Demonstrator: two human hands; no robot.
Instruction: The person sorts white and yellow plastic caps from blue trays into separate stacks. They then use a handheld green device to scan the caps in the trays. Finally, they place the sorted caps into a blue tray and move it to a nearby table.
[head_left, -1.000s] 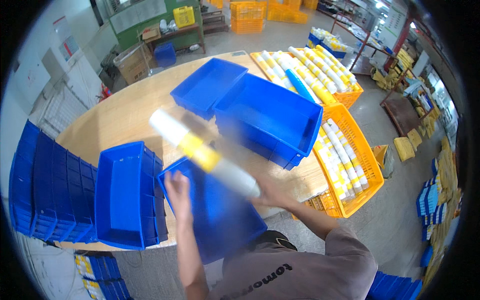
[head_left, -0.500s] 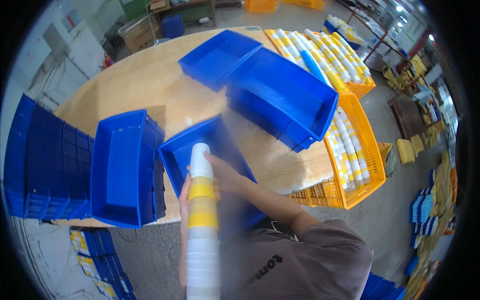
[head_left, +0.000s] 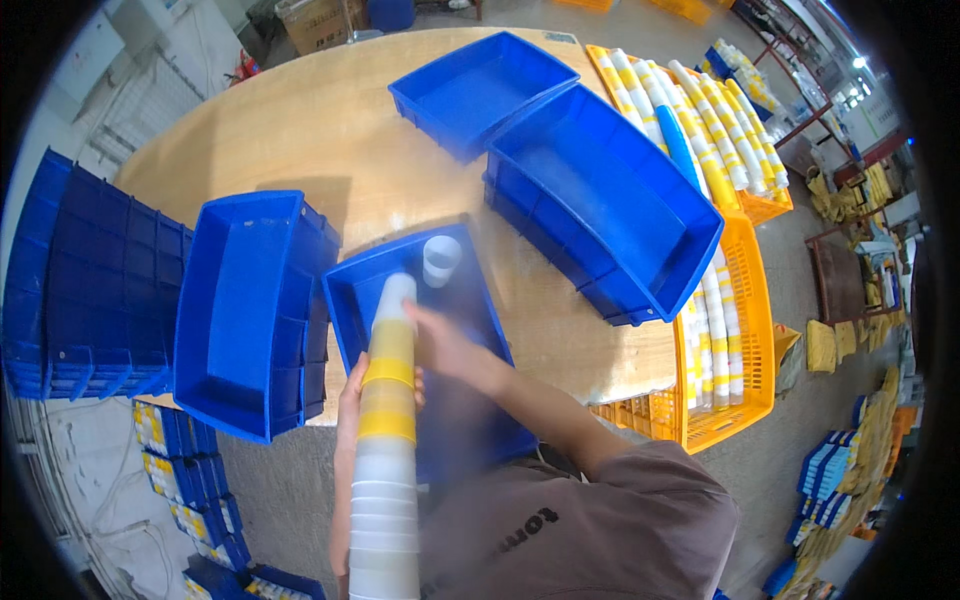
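Cup stack [head_left: 386, 460] held over a blue bin [head_left: 380, 266]
The left hand [head_left: 352, 395] grasps the stack's middle; the right hand [head_left: 440, 342] touches its upper end, grip too blurred to tell; a white cup [head_left: 441, 255] shows at the bin's far end, desk [head_left: 290, 120] beyond

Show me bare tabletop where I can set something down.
Bare tabletop lies between the far bin and left bin; less between the front bin and deep bin. Crowded: around the front bin, with left hand, right hand and cup stack.
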